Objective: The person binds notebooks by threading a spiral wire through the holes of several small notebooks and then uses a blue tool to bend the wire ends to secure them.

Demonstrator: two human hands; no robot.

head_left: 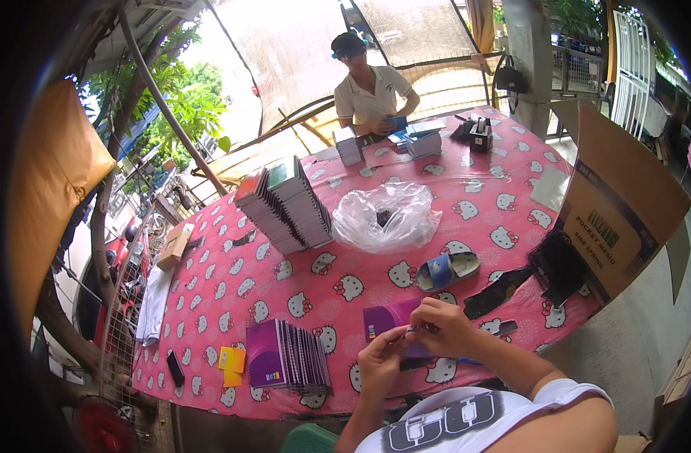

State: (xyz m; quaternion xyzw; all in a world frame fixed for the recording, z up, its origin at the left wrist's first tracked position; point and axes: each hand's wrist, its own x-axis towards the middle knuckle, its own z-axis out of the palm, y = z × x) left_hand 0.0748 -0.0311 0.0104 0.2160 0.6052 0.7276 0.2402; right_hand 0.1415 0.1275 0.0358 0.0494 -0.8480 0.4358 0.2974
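My left hand [381, 364] and my right hand [443, 329] meet over a purple memo notebook [381, 317] near the front edge of the table. Both are closed, fingertips pinched together around something thin and small that I cannot make out. Part of the notebook is hidden beneath my hands. To the left stands a row of purple spiral notebooks [289, 356]. Just beyond my right hand sits a blue and grey slide sandal [447, 270]. Black strips [498, 293] lie right of the notebook, beside a heap of black spiral bindings [557, 264].
Stacked notebooks [289, 208] and a clear plastic bag [387, 215] occupy the middle of the pink tablecloth [300, 303]. An open cardboard box [606, 215] rises at right. Across the table, a person [372, 94] handles blue notebooks. A black phone [175, 368] and yellow packets [232, 361] lie left.
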